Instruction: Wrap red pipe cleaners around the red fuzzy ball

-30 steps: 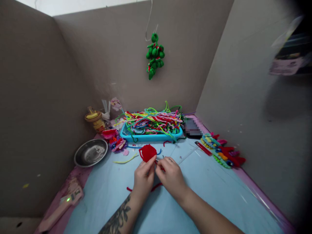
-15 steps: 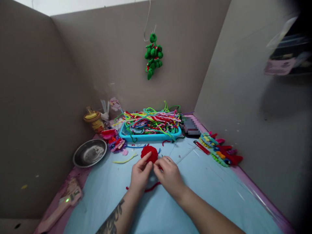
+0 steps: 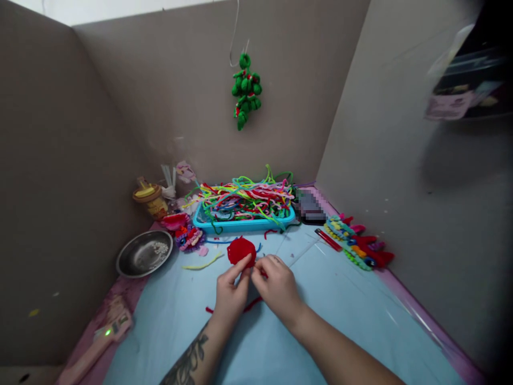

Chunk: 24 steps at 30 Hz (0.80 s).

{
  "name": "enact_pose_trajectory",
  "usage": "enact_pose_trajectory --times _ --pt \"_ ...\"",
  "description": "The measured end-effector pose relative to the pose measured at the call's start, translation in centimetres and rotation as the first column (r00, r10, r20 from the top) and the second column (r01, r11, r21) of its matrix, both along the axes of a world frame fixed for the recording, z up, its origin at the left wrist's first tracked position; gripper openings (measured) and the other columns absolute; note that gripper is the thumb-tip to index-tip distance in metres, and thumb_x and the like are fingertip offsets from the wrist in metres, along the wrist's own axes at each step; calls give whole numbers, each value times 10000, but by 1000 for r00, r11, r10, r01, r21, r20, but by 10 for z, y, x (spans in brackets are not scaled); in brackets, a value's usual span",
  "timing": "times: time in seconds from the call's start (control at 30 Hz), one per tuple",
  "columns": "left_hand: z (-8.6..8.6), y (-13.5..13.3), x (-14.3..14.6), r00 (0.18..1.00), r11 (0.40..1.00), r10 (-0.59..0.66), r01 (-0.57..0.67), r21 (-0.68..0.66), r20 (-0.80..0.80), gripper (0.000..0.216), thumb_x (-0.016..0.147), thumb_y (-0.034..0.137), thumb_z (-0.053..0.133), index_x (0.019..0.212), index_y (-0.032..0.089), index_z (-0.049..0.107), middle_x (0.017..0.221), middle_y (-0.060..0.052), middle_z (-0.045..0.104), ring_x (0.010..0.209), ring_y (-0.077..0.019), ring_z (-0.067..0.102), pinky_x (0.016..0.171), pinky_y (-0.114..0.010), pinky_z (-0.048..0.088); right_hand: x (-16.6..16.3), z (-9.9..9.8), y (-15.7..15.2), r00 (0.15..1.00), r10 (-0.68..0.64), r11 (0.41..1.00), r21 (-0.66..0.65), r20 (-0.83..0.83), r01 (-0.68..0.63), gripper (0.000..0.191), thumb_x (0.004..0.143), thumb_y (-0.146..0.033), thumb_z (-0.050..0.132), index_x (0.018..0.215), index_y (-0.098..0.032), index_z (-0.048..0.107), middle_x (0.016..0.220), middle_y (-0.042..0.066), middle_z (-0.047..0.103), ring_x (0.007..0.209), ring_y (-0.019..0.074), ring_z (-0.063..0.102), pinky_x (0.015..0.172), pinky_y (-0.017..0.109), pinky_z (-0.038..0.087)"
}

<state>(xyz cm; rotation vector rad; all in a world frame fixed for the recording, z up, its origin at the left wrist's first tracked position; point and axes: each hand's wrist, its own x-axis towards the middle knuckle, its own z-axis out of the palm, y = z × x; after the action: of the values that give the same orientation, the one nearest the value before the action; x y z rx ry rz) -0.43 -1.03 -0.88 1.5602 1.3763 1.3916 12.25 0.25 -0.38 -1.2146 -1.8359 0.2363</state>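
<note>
A round red fuzzy piece [image 3: 241,252] is pinched at its lower right edge between the thumb and fingers of my left hand [image 3: 231,289]. Close beside it, my right hand [image 3: 276,280] is closed, its thumb and fingertips pressed together near the edge of the piece. A bit of red strand shows inside the curled right fingers; their tips hide the rest. Under my hands a length of red fuzzy yarn [image 3: 253,304] lies on the blue mat [image 3: 256,353]. A yellow-green strand [image 3: 203,262] lies to the left of the red piece.
Behind my hands stands a blue tray [image 3: 244,225] heaped with colourful strands. On the left are a metal bowl [image 3: 136,259] with small white bits, a cup [image 3: 151,200] and a pink glue gun [image 3: 98,342]. A red cutter [image 3: 329,240], a phone and colourful fuzzy figures [image 3: 358,246] lie right.
The red piece has turned slightly, showing more of its flat face. My left fingers have slid lower on its edge. The whole view has shifted a little.
</note>
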Motion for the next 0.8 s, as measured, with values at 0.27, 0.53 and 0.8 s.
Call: enact_pose_trajectory --times 0.27,0.53,0.8 --pt "-5 5 -3 978 994 34 -11 -111 208 362 765 278 622 1120 212 650 1109 -73 678 1025 -230 622 911 -323 463 0 0 2 1000 18 999 -26 -9 -18 154 747 -84 479 647 -199 495 641 13 542 677 169 511 645 265 375" --pt "-4 11 -5 821 974 88 47 -220 565 565 698 319 701 1223 163 564 1018 -106 709 886 -205 658 810 -304 489 3 -3 4 999 31 994 -103 -44 -35 129 762 -100 492 680 -193 526 678 20 568 710 171 529 657 257 385" --pt "1 12 -2 701 964 95 113 -241 707 547 652 256 746 1171 169 599 977 -102 720 898 -199 659 830 -303 478 3 0 4 983 69 984 -150 -169 -95 125 787 -129 487 698 -191 548 690 15 571 692 157 532 635 244 387"
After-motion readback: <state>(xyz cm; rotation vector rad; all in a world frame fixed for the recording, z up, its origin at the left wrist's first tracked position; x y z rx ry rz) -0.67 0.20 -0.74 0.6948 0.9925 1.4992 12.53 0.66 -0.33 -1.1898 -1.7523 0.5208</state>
